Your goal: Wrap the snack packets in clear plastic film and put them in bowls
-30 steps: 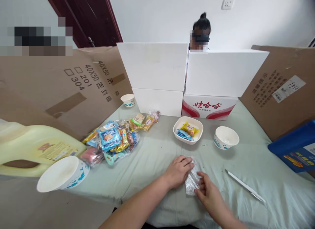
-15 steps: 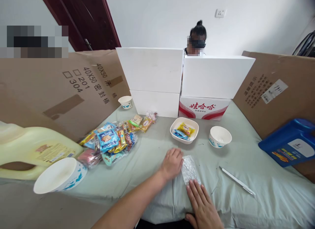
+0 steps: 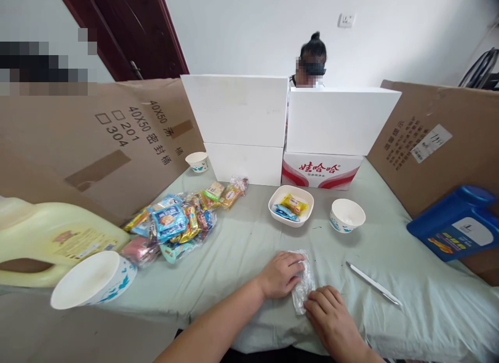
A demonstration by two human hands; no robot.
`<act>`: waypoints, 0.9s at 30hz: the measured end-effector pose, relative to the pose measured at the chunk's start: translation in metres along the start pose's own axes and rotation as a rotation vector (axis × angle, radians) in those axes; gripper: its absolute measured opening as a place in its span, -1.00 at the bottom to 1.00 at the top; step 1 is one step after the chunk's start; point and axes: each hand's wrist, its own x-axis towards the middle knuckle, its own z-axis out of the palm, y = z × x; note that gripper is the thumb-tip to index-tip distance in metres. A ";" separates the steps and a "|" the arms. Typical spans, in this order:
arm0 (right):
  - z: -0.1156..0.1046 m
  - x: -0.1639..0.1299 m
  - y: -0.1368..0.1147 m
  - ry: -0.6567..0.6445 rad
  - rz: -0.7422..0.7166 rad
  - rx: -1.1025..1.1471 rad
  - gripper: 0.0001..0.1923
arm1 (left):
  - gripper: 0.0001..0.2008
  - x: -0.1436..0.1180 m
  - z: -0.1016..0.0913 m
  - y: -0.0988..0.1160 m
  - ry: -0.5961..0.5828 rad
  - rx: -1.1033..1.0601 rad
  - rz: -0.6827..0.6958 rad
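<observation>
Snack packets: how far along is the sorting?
Two packets already lie in the white dish. The left hand and right hand press a clear wrapper flat on the cloth. A large pile of packets remains, and the bowl holds nothing.

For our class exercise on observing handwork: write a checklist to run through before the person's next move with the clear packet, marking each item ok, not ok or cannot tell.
1. Left hand rests on the clear plastic packet: ok.
2. Right hand touches the packet's near end: ok.
3. Packet lies flat on the green cloth: ok.
4. Packet's contents identifiable: cannot tell.
5. White dish has room beside two wrapped snacks: ok.
6. Metal tweezers lie apart from both hands: ok.
</observation>
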 end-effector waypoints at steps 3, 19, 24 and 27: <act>-0.001 0.000 -0.002 0.055 -0.086 0.010 -0.76 | -0.85 0.000 0.000 0.000 0.017 -0.036 0.031; 0.032 0.089 0.041 -0.348 0.297 -0.224 -0.84 | -0.25 -0.001 0.006 -0.014 0.179 -0.327 -0.179; 0.036 0.090 0.034 -0.388 0.344 -0.273 -0.88 | -0.62 0.002 -0.005 -0.004 0.240 -0.218 -0.219; 0.035 0.092 0.031 -0.408 0.357 -0.287 -0.90 | -0.86 0.003 -0.008 0.001 0.239 -0.020 -0.187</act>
